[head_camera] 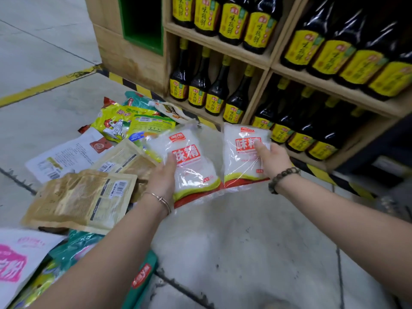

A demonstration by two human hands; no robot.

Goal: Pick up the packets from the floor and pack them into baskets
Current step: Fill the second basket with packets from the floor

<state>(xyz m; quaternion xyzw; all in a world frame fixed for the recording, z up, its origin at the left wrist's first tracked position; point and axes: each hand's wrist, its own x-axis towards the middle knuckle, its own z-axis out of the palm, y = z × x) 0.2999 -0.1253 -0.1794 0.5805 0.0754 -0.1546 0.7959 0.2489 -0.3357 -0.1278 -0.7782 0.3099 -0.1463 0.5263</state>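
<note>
A grey concrete floor (245,253) with yellow-and-black hazard tape (321,172) runs along the foot of a wooden shelf (263,63), whose compartments hold rows of dark bottles (218,97) with yellow labels. Both arms reach forward over the floor. The left hand (163,175) grips the left white packet (194,166) with red lettering at its left edge, thumb on the front and fingers curled out of sight behind it. The right hand (273,161) holds the right white packet (242,152) of the same kind, thumb pressed on its front. The two packets sit side by side in front of the shelf, lower corners meeting. A thin bangle (162,200) circles the left wrist and a bead bracelet (283,178) the right. To the left a heap lies on the floor: tan packets (82,197), a yellow packet (111,123) with a chicken print, a white barcoded packet (66,155) and green packets (142,277) nearest the camera.
</note>
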